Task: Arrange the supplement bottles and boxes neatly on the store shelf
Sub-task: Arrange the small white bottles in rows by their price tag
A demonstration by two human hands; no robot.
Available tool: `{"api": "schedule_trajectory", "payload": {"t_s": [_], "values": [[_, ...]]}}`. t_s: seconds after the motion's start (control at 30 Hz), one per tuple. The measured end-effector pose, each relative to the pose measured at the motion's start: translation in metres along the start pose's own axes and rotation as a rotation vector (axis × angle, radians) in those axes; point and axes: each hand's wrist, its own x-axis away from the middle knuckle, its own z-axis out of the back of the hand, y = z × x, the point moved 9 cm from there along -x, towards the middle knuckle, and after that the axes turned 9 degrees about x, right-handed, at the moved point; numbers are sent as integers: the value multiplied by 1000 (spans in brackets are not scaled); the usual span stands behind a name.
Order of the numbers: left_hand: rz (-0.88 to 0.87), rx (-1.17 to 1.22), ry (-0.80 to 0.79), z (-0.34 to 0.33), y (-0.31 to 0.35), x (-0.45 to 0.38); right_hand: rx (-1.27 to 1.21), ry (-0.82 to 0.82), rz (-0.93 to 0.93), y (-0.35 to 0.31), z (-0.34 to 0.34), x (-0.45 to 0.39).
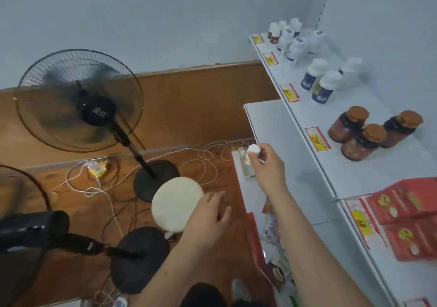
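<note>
My right hand (267, 165) grips a small white-capped bottle (252, 152) with an orange label, held in the air beside the left end of the white shelf (305, 115). My left hand (209, 219) hangs lower with relaxed fingers, holding nothing, over the floor. On the upper shelf stand three brown bottles with orange lids (364, 134), white bottles with dark blue labels (322, 80), several smaller white bottles (293, 39) at the far end, and red boxes (406, 214) nearest me.
A black standing fan (80, 98) runs at the left, a second fan (30, 231) lower left. White cables (203, 157) lie tangled on the wooden floor. A round white disc (176, 204) sits below my left hand. Yellow-and-red price tags (318, 139) line the shelf edge.
</note>
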Motion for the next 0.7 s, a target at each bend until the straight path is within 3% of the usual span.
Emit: {"api": "schedule_trajectory", "payload": {"t_s": [0.23,0.37,0.53,0.7], "values": [[26,-27,-140,-12,-59,-136,39,-23,-92,33,-71,-104],[70,-51,-210,-37,-105,-216,88,-49,-197,91,-127,-162],[163,2,-297,-105,-191,-331,105,-36,-369,220,-230,-255],[301,150,-257,-220,-291,-471,162,77,-544,401,-338,-352]]}}
